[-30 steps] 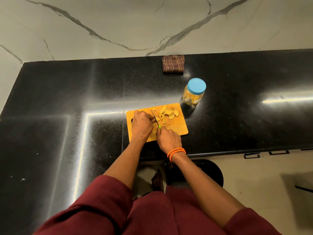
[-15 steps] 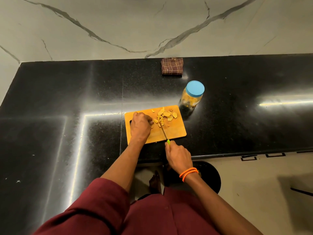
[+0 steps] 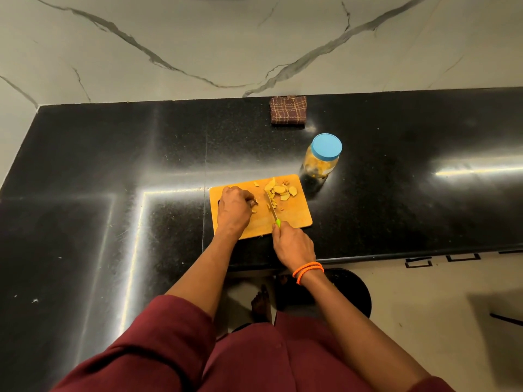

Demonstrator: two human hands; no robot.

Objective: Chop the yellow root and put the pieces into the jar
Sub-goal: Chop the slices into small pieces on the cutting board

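We see the yellow root pieces (image 3: 278,190) heaped at the far edge of the orange cutting board (image 3: 294,215), near the tabletop's (image 3: 113,154) front edge. Our left hand (image 3: 233,209) curls its fingers on a root piece; our right hand (image 3: 293,244) grips the knife (image 3: 272,207). The blue-lidded jar (image 3: 322,158) stands just beyond the board's far right corner.

— What is found in the way on the counter (image 3: 113,171)?
— The cutting board (image 3: 294,215) is flanked closely on its far right by the capped jar (image 3: 321,162); a folded cloth (image 3: 288,110) is set further back by the wall.
— And open room?
— Bare counter is seen left of the board and right of the jar.
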